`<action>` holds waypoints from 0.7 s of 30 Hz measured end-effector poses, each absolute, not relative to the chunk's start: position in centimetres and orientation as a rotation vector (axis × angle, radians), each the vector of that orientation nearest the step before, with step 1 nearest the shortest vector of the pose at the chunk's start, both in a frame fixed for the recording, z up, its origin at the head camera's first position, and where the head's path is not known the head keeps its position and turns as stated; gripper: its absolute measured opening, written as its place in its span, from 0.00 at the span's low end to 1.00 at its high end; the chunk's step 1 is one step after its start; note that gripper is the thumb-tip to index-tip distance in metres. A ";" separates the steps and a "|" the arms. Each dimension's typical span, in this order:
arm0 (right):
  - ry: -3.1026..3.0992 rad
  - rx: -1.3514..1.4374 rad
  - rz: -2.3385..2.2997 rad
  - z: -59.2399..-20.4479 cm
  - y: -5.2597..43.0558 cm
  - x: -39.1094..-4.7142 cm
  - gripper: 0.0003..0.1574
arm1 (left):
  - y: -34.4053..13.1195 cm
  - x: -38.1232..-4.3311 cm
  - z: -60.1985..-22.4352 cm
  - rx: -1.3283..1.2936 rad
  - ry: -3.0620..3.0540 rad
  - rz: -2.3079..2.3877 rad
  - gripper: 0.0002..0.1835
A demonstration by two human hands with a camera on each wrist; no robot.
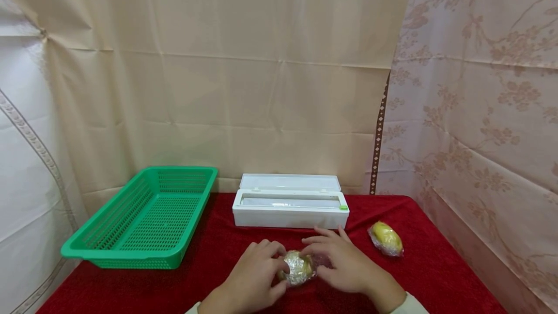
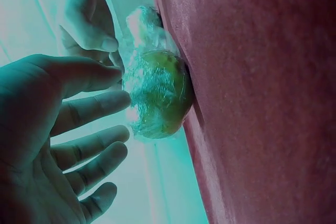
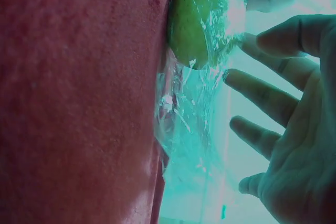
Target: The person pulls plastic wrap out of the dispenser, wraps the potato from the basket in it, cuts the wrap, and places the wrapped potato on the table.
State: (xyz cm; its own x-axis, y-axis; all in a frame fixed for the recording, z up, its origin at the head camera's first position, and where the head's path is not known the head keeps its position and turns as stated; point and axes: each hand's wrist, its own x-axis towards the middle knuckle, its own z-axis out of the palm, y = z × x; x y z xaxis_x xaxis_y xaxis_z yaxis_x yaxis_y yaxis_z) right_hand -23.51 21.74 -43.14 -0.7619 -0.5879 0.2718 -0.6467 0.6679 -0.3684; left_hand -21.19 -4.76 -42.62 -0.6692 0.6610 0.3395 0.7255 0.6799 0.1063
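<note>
A yellow-green fruit wrapped in clear cling film (image 1: 298,268) lies on the red cloth between the two hands. My left hand (image 1: 257,275) is at its left side, fingers spread and loosely bent; in the left wrist view, the thumb and finger tips are at the film's surface (image 2: 157,95). From the right, my right hand (image 1: 344,260) reaches over with fingers spread, its nearest fingertips at the film in the right wrist view. A loose tail of cling film (image 3: 191,124) trails from the fruit below those fingers. Whether the fingertips touch or just hover, I cannot tell.
Behind the hands stands a white cling film box (image 1: 291,217) with its lid raised and a green slider at its right end. A second wrapped yellow fruit (image 1: 386,239) lies to the right. On the left sits a green plastic basket (image 1: 192,227).
</note>
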 end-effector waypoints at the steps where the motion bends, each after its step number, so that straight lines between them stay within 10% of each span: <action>1: -2.759 1.020 0.711 -43.1 21.8 -23.5 0.27 | -4.8 -21.2 -42.6 -1.100 -2.619 -0.335 0.07; 21: -2.765 1.159 0.714 -42.4 22.8 -23.7 0.33 | -5.3 -22.0 -43.4 -0.992 -2.732 -0.266 0.21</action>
State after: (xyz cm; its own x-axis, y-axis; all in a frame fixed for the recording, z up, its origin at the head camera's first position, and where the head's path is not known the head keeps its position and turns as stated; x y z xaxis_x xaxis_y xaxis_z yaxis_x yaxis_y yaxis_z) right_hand -23.66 22.77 -42.38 -0.7157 -0.6603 0.2275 -0.6879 0.6102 -0.3929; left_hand -22.04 -5.28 -43.45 -0.7471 0.6080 0.2685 0.6484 0.7555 0.0934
